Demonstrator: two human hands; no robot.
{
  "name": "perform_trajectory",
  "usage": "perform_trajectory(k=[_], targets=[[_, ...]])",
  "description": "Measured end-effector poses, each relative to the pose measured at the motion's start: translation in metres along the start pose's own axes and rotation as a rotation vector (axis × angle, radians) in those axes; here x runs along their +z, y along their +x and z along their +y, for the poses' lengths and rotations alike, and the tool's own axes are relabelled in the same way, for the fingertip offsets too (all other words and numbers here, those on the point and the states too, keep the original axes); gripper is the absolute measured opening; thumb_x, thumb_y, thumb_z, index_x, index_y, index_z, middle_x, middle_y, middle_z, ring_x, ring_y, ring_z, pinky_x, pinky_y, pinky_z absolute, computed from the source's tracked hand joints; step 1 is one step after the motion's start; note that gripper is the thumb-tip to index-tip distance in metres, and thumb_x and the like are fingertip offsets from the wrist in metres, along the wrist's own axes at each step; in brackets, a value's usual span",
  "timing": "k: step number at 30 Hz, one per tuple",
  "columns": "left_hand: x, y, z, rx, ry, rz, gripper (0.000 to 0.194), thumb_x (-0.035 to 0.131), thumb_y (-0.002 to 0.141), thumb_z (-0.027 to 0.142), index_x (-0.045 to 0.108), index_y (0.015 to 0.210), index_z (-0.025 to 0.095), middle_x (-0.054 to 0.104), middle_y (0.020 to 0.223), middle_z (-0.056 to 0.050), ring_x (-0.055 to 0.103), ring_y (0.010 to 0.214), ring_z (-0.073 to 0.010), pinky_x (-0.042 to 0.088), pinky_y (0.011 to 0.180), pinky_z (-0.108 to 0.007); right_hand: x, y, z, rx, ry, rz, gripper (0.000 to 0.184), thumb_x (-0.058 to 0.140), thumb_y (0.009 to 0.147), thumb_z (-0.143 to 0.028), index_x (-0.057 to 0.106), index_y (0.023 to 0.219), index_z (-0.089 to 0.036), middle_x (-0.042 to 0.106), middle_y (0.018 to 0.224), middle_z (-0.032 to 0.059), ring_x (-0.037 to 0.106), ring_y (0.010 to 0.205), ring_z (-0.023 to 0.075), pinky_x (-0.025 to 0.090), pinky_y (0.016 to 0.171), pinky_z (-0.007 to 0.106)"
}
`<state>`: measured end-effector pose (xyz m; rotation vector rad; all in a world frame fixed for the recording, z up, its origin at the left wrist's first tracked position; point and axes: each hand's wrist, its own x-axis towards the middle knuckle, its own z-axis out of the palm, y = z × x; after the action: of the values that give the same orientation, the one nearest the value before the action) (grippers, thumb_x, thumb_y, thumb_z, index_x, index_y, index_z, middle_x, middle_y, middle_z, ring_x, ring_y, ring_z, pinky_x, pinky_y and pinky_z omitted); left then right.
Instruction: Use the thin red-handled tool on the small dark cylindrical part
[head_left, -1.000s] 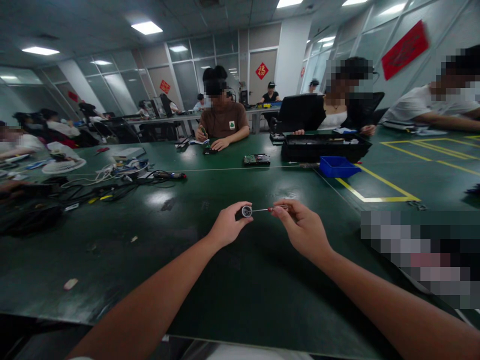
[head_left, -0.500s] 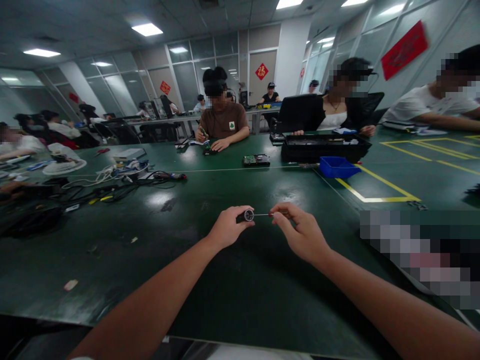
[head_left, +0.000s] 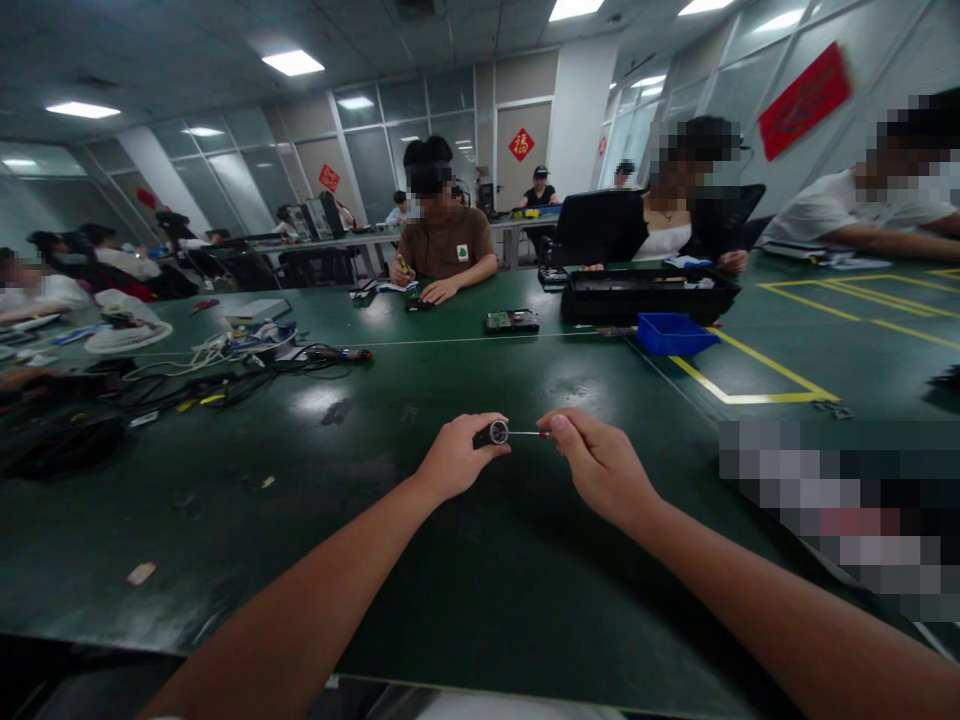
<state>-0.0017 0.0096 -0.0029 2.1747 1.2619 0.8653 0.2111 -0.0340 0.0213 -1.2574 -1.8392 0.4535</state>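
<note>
Between the thumb and fingers of my left hand [head_left: 455, 455] is a small dark cylindrical part [head_left: 497, 432] with a silvery ring-shaped end facing me. Its exact kind cannot be made out. My right hand [head_left: 600, 455] is closed around the handle of a thin screwdriver [head_left: 529, 433], and most of that handle is hidden by the fingers. The metal shaft points left and meets the right side of the ringed end; whether the tip sits inside a screw is too small to tell. Both hands are held above the green table [head_left: 465, 600].
Across the table lie a hard drive [head_left: 512, 320], a blue bin [head_left: 675, 335] and a long black tray [head_left: 649, 297]. Tangled cables [head_left: 247, 375] spread at the left. A person in a brown shirt [head_left: 448, 245] works opposite. A blurred-out object [head_left: 840, 520] lies at the right.
Both hands have come slightly lower with the cylindrical part and the screwdriver. My right fingers have shifted around the handle, now covering more of it. The shaft still points at the part.
</note>
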Motion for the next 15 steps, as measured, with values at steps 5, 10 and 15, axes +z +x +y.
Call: perform_trajectory(k=[5, 10, 15], targets=[[-0.001, 0.000, 0.001, 0.006, -0.005, -0.023, 0.033, 0.072, 0.083, 0.031, 0.068, 0.116, 0.026, 0.071, 0.111, -0.004, 0.062, 0.104, -0.0259, 0.046, 0.092, -0.041, 0.003, 0.000, 0.000, 0.099, 0.111, 0.115, 0.023, 0.052, 0.094, -0.039, 0.060, 0.108, -0.022, 0.070, 0.084, 0.0048, 0.065, 0.070, 0.0207, 0.050, 0.064, 0.035], [-0.001, 0.000, 0.001, 0.063, -0.024, 0.020, 0.032, 0.071, 0.085, 0.029, 0.067, 0.117, 0.025, 0.070, 0.114, -0.004, 0.061, 0.107, -0.0243, 0.044, 0.095, -0.039, 0.007, 0.008, 0.010, 0.263, 0.506, 0.165, 0.027, 0.061, 0.089, -0.047, 0.064, 0.097, -0.021, 0.071, 0.089, 0.0067, 0.069, 0.083, 0.0232, 0.056, 0.082, 0.043], [-0.007, 0.002, 0.003, 0.097, 0.051, 0.040, 0.031, 0.069, 0.087, 0.031, 0.066, 0.117, 0.026, 0.069, 0.115, -0.004, 0.059, 0.108, -0.0250, 0.041, 0.099, -0.043, 0.006, 0.015, 0.014, 0.439, 0.903, 0.104, 0.023, 0.059, 0.090, -0.044, 0.062, 0.085, -0.022, 0.063, 0.073, 0.0026, 0.065, 0.068, 0.0197, 0.059, 0.081, 0.047]])
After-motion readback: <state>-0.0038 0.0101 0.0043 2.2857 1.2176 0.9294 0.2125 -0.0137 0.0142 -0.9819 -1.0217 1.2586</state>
